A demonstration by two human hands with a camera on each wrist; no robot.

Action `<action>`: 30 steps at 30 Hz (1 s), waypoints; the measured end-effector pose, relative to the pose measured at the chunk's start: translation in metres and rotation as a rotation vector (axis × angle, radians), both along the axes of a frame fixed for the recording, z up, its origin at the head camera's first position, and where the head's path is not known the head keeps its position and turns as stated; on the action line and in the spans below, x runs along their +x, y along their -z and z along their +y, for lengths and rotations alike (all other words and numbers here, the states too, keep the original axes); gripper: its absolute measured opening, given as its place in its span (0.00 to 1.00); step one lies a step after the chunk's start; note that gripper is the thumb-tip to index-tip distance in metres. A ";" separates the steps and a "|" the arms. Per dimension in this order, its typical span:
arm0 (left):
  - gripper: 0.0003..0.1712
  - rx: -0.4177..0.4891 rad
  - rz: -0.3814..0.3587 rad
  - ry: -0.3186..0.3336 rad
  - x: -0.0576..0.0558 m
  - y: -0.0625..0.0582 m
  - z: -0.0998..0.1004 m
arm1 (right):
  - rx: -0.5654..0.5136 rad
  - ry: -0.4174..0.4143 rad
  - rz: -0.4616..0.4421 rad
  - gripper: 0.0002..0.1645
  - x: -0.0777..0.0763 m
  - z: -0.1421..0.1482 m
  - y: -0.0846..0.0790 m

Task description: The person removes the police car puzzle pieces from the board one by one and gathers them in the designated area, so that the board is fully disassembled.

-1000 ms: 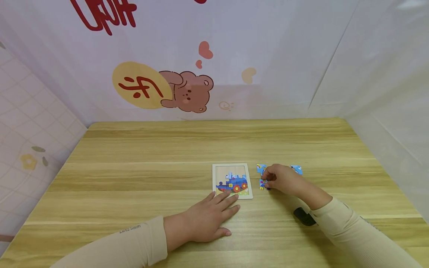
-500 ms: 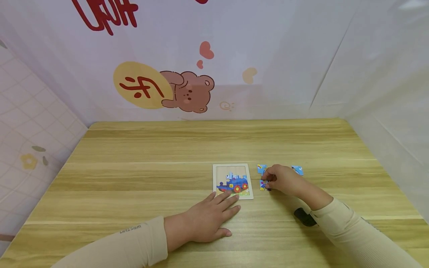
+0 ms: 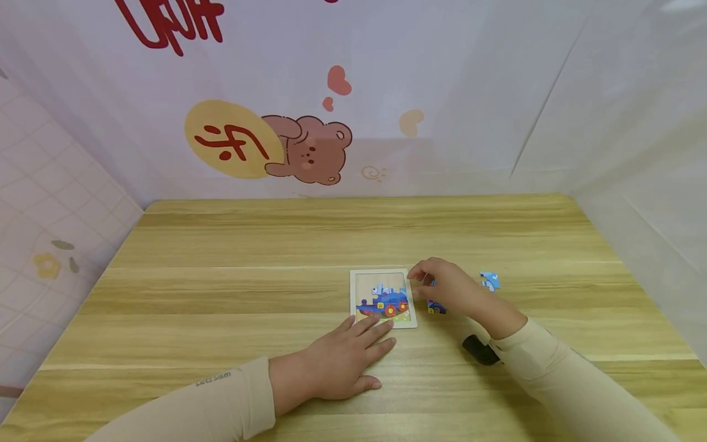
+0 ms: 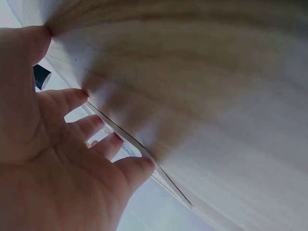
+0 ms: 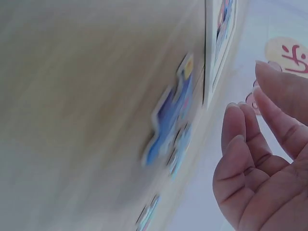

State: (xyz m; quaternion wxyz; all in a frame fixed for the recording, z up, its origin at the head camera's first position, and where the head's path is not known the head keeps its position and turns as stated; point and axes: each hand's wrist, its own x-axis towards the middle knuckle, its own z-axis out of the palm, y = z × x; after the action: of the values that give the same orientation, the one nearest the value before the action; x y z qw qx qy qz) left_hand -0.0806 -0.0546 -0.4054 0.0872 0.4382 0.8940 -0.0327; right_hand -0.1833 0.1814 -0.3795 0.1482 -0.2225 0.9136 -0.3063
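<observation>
so the right hand [image 5: 269, 175] is kinda hovering with its fingers loosely bent, near a blurry dark blue puzzle piece [image 5: 168, 115] on the tabletop [image 5: 72, 120], with two light blue pieces [image 5: 180, 150] and the puzzle frame [image 5: 210, 62] beyond.

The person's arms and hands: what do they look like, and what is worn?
The left sleeve and right sleeve are beige; the left one bears small dark lettering. A black object shows beside the right cuff. The left hand and right hand wear no gloves.
</observation>
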 end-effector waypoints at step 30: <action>0.36 0.010 0.035 0.016 0.001 0.003 -0.002 | 0.123 -0.048 -0.069 0.14 -0.005 -0.059 0.010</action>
State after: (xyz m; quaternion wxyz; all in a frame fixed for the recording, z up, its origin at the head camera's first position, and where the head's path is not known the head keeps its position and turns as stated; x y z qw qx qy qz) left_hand -0.0791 -0.0565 -0.4082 0.0689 0.4452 0.8920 -0.0365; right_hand -0.1887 0.1222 -0.3893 0.2001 -0.2240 0.9196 -0.2532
